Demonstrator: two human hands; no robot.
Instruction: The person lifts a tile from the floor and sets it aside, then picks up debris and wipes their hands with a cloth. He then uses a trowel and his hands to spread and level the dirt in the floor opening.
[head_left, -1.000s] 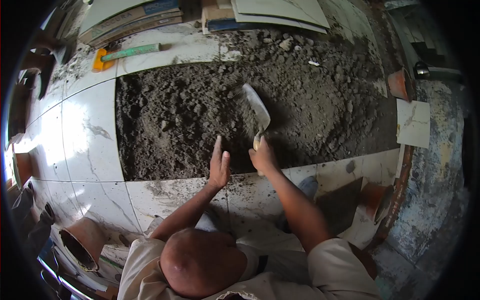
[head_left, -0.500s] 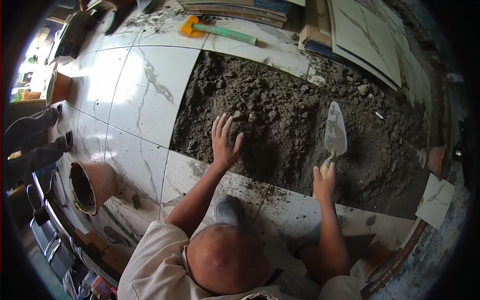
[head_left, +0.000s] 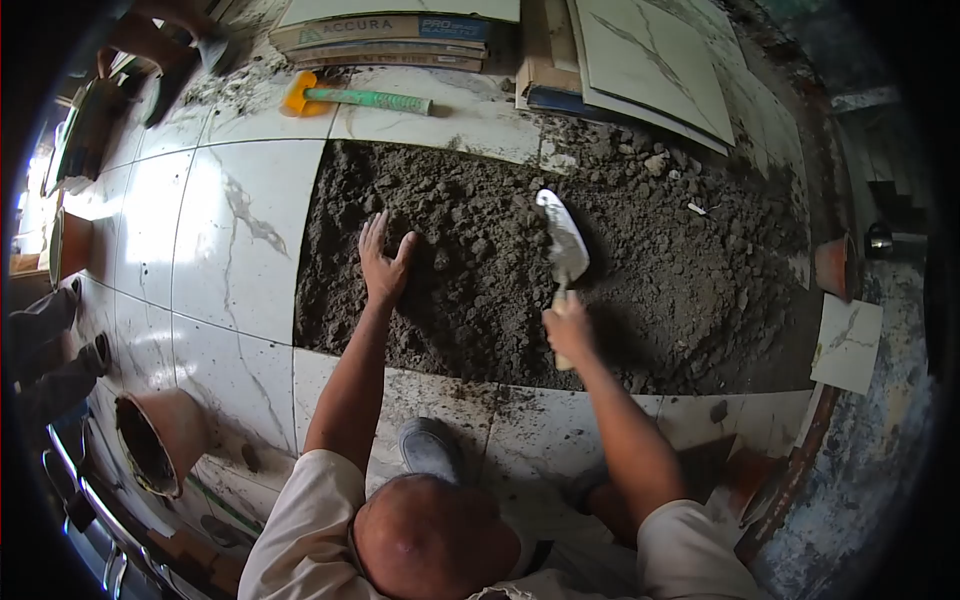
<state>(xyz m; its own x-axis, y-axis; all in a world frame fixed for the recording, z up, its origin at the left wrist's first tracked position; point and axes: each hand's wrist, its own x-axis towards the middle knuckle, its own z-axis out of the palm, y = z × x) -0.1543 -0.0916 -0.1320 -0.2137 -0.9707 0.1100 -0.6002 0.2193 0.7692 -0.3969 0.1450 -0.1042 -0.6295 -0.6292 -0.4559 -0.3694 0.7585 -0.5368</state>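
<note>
Dark crumbly mortar (head_left: 480, 230) fills a rectangular gap in the marbled tile floor (head_left: 240, 240). My left hand (head_left: 383, 262) rests on the left part of the mortar, palm down, with its fingers spread and nothing in it. Wrapped round a light-coloured handle, my right hand (head_left: 568, 328) holds a pointed trowel (head_left: 568, 245). The trowel's blade lies over the middle of the mortar, its tip toward the top of the view.
A mallet (head_left: 370, 100) with an orange head lies beyond the mortar, near stacked boxes (head_left: 380, 40) and large tiles (head_left: 655, 70). A bucket (head_left: 180, 430) stands at lower left. Other people's legs (head_left: 50, 340) show at far left.
The trowel and my right hand have moved left across the mortar, and the blade has tilted. My left hand is still open over the mortar's left part. The whole view has shifted.
</note>
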